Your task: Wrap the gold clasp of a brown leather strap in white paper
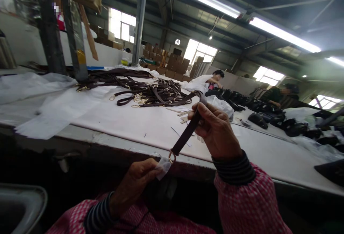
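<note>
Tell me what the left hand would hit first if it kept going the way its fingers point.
Probably the gold metal ring at the lower end of the dark brown leather strap: the left hand pinches a small clear plastic piece right beside it. Depth is unclear.

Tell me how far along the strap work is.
Done: nothing in view can be told apart as finished. In hand: the right hand holds one dark strap up, and the left hand pinches a small clear wrapper at its gold clasp. Left: a tangled pile of straps lies on the white table, their gold clasps apparently bare.
</note>
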{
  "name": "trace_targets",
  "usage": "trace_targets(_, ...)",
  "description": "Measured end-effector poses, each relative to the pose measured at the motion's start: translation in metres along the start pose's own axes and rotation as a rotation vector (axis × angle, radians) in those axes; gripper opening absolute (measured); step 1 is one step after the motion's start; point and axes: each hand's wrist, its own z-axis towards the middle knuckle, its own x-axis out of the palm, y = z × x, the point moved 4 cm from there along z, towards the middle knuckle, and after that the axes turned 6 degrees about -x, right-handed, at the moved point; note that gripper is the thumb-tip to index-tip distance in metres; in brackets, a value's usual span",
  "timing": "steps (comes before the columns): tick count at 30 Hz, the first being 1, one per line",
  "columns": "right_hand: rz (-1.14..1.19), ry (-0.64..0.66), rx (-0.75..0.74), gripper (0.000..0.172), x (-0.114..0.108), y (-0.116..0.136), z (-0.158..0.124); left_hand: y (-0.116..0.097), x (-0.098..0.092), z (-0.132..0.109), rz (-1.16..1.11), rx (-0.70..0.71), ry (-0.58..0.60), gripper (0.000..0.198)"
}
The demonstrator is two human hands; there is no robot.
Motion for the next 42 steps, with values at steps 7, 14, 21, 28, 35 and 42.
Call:
trace_targets(7, 0.009, 0.046, 0.039, 0.028, 0.003, -0.012, -0.003, 0.000, -0.002, -0.002, 0.068, 0.028, 0.093, 0.032)
trace_targets(14, 0.016, 0.040, 0.042, 0.028, 0.006, -0.009, 0.000, 0.006, -0.006, -0.004, 0.042, 0.082, 0.158, 0.032)
trace_targets(21, 0.034, 0.048, 0.063, 0.028, 0.007, -0.020, 0.000, 0.016, -0.014, -0.003, 0.011, 0.093, 0.142, 0.031)
trace_targets(28, 0.112, 0.056, 0.097, 0.027, 0.009, -0.027, -0.003, 0.002, -0.013, 0.002, -0.072, 0.068, 0.169, 0.025)
trace_targets(35, 0.224, -0.047, 0.115, 0.032, -0.005, -0.027, 0.002, -0.027, -0.007, 0.010, -0.230, -0.101, 0.234, 0.031)
trace_targets(42, 0.151, -0.155, 0.050, 0.035, -0.027, -0.034, -0.002, -0.037, 0.000, 0.018, -0.309, -0.108, 0.248, 0.039)
